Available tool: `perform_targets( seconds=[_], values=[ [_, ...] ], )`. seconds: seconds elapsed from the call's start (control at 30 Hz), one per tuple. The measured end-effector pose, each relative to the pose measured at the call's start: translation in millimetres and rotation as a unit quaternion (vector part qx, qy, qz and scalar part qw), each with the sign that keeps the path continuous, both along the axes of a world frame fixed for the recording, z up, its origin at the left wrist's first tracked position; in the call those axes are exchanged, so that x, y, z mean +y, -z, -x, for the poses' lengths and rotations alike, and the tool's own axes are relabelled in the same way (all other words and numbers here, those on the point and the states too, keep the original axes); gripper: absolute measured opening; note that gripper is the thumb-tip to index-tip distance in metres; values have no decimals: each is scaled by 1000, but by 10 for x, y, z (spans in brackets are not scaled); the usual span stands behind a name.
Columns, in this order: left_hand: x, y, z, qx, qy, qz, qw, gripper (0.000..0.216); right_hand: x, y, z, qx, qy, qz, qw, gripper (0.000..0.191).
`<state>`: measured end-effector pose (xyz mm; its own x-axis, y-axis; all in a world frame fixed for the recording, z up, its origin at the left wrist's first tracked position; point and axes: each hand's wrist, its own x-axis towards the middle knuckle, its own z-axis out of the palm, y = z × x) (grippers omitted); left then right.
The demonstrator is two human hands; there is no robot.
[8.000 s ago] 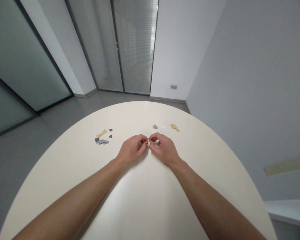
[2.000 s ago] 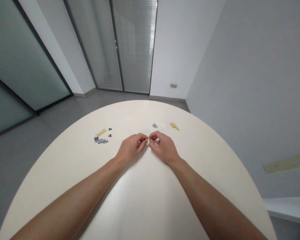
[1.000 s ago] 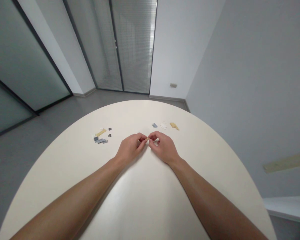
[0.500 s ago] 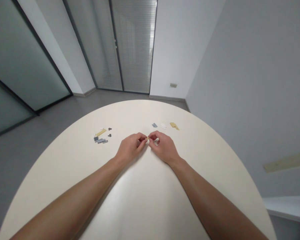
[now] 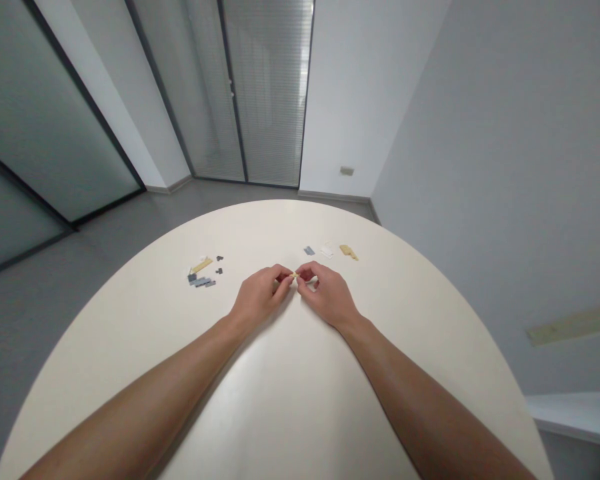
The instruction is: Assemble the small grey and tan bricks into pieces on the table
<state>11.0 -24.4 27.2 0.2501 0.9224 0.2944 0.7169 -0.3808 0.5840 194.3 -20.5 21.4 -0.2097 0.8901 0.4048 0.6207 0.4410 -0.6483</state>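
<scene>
My left hand (image 5: 263,291) and my right hand (image 5: 329,291) meet fingertip to fingertip over the middle of the white table (image 5: 300,400). Pinched between them is a small pale-yellow piece (image 5: 295,275), mostly covered by the fingers; its exact shape is too small to make out. Thumb and forefinger of each hand close on it from either side. Beyond my right hand lie small blue-grey pieces (image 5: 309,251), white pieces (image 5: 327,252) and yellow pieces (image 5: 349,251).
Left of my hands is a loose group: a long yellow piece (image 5: 202,265), several grey flat pieces (image 5: 202,283), a dark block (image 5: 192,277) and small dark pieces (image 5: 219,271). The table's rounded far edge lies beyond, before a glass partition (image 5: 265,100).
The fingers have shifted very slightly around the small pale-yellow piece, and a little more of it shows between the fingertips. The pieces on the table have not moved.
</scene>
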Motion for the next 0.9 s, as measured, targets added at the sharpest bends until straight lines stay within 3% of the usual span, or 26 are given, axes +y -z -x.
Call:
perform_targets(
  seconds=[0.9],
  values=[
    [21, 17, 2, 24, 12, -2, 1000, 26, -13, -16, 8, -8, 3, 1, 1000, 9]
  ],
)
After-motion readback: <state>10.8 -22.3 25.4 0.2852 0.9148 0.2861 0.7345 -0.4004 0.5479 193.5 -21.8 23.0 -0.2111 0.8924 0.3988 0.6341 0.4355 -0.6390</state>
